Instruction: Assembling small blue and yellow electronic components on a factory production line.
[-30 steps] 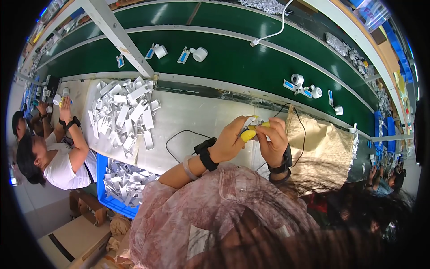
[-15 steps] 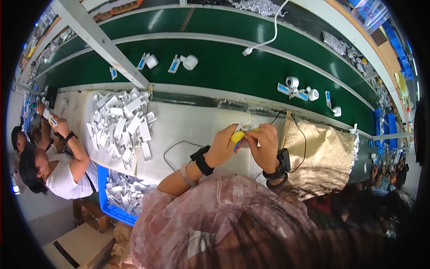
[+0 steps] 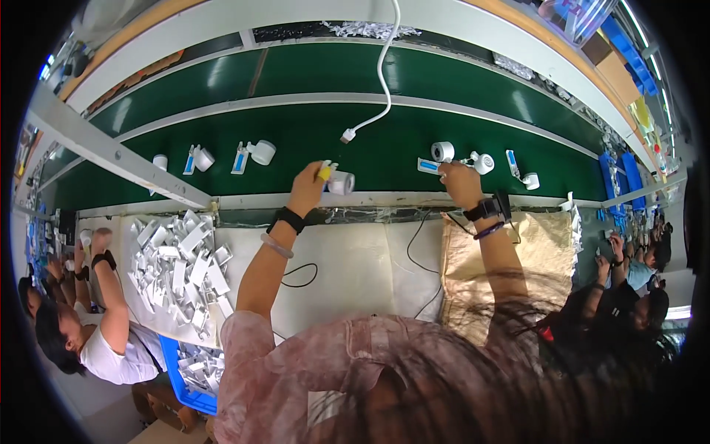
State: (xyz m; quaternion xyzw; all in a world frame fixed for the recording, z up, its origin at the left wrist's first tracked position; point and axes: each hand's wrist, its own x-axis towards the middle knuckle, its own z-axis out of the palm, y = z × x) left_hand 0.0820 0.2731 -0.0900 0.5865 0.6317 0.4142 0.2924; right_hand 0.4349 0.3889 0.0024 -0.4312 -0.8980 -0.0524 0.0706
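Observation:
Over the near edge of the green belt, my left hand [image 3: 305, 190] is closed at a white round-headed unit [image 3: 341, 183]. Something yellow [image 3: 325, 172] shows at its fingertips, too small to tell if it is a cover on a finger. My right hand [image 3: 462, 185] reaches onto the belt farther right, fingers bent down on the end of a white plate with a blue face [image 3: 429, 166]. Two white round heads lie by that hand, one with a dark front [image 3: 442, 152] and another [image 3: 483, 163] just right of the fingers.
Similar units lie along the belt [image 3: 355, 159], left [image 3: 260, 152] and right [image 3: 530, 180]. A white cable [image 3: 385, 81] hangs ahead. White plastic parts [image 3: 181, 259] are heaped at left above a blue bin [image 3: 194, 399]. Brown paper [image 3: 473, 274] covers the right. Co-workers sit on both sides.
Both hands have moved from together over the bench forward to the belt and apart. The left carries the white unit; the right has reached the units lying there. The view has shifted.

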